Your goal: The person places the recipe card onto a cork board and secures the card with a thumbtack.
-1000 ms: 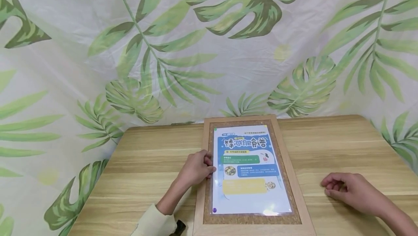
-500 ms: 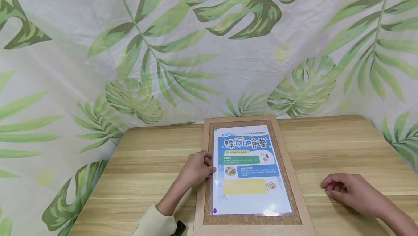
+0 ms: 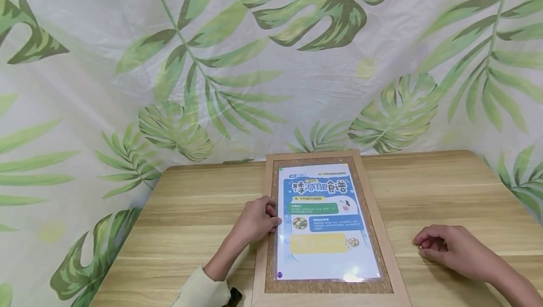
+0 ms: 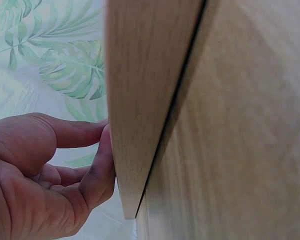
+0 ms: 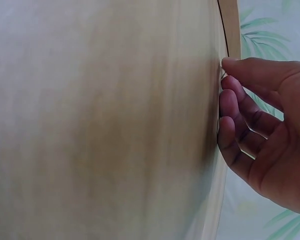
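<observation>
In the head view a printed sheet (image 3: 322, 264) in a glossy clear cover lies on a wood-framed cork board (image 3: 271, 286). Pins show at some corners: green (image 3: 280, 169) at top left, purple (image 3: 279, 274) at bottom left. My left hand (image 3: 256, 219) rests at the sheet's left edge, fingers bent; in the left wrist view the frame's side (image 4: 145, 100) partly hides its fingertips. Right of the board, my right hand (image 3: 456, 250) is low over the table, fingers curled. Between its thumb and index finger shows a tiny pin-like thing (image 5: 223, 74), too small to identify surely.
The board lies on a wood-grain table (image 3: 195, 212), its far end near the table's back edge. Behind hangs a leaf-printed cloth (image 3: 254, 62). A black object (image 3: 234, 296) lies by the left sleeve (image 3: 203, 290), partly out of view.
My right hand has shifted slightly left, and a tiny pale spot now shows at its fingertips. My left hand and the board look unchanged apart from a slight view shift.
</observation>
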Demonstrator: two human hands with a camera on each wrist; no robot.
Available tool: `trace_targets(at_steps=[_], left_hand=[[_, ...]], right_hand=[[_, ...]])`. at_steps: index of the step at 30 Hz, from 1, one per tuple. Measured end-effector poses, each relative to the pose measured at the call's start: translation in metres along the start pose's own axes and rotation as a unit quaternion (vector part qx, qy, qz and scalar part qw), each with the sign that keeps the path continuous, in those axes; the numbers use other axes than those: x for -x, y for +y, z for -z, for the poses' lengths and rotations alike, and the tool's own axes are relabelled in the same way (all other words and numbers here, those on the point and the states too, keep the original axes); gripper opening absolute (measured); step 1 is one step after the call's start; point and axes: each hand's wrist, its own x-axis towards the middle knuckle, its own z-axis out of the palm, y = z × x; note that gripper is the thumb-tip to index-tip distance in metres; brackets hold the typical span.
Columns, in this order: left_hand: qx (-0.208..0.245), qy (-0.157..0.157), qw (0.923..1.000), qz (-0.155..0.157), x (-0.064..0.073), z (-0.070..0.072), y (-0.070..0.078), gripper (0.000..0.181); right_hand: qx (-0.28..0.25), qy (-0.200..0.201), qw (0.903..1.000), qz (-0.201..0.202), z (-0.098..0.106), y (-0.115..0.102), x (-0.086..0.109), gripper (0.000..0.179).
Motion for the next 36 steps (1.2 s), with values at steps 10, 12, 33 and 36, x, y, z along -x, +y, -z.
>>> trace_targets(at_steps=[10, 12, 33, 36], left_hand=[[0.0, 0.002, 1.0, 0.003, -0.0004, -0.0001, 0.001, 0.046], [0.0, 0.002, 1.0, 0.003, -0.0005, -0.0004, 0.0007, 0.046], [-0.002, 0.001, 1.0, 0.003, 0.0003, -0.0003, 0.0015, 0.046], [-0.005, 0.002, 1.0, 0.005, 0.0, 0.0, 0.0014, 0.046]], right_hand=[[0.015, 0.0, 0.9999, 0.001, 0.0017, -0.0024, -0.0029, 0.022], [0.017, 0.001, 0.9998, -0.004, 0.0021, -0.0036, -0.0033, 0.022], [0.034, 0.02, 0.9991, -0.016, -0.003, -0.0089, -0.005, 0.021], [0.033, 0.021, 0.9989, -0.026, -0.0031, -0.0083, -0.0039, 0.021]])
